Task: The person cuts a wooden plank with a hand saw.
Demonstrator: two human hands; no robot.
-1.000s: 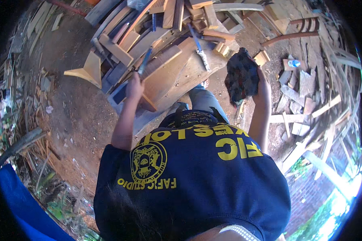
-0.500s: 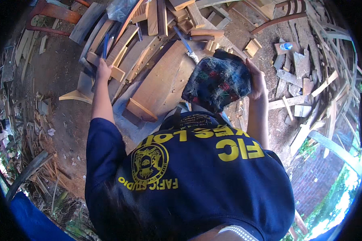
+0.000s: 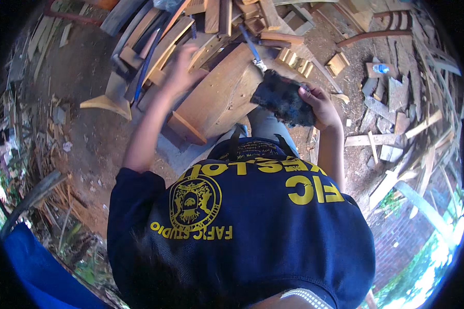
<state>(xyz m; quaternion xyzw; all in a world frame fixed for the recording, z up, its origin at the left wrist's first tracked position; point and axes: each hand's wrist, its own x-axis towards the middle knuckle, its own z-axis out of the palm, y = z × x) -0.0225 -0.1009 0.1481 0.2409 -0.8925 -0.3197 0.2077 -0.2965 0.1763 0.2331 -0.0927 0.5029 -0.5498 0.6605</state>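
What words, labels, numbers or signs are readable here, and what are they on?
I won't copy out printed wording, but here's where it stands:
Navy shirt: large yellow capitals, readable, upside down in this view.
Round yellow emblem on it: ring lettering too small to read.
Yellow capitals beside the emblem: readable.
Small lettering near the hem: mostly too small.
Dark cloth in the right hand: none visible.

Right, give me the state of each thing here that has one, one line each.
Dark cloth: held up, ragged-edged.
Right hand: closed on the dark cloth's edge.
Left hand: open, nothing visible in it, blurred.
Wide brown board: lying down, specks on top.
Blue bar: unheld, near end wrapped in something pale.
Bottle: seemingly on its side; fill too small to tell.
Wood pieces: heaped loosely.
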